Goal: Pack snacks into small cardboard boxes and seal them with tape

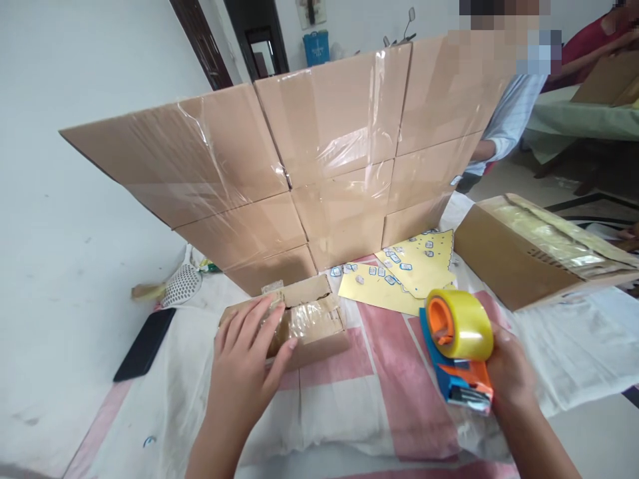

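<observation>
My left hand (252, 346) rests with spread fingers on a small cardboard box (319, 346). Clear tape covers part of that box's top, and its left part is under my fingers. In my right hand (514, 366) is a tape dispenser (456, 352), blue and orange with a thick roll of yellowish tape. Its cutting edge points down toward the table. Behind the small box stands a large panel of joined cardboard pieces (344, 146), with shiny tape strips across its seams. Yellow paper sheets (424, 269) with small stuck-on labels lie between the panel and the dispenser.
A larger taped cardboard box (519, 259) stands at the right. A black phone (144, 346) and a white perforated object (183, 283) lie at the left. The table has a white and pink cloth (399, 372). Beyond the panel stands a person in a light shirt (514, 120).
</observation>
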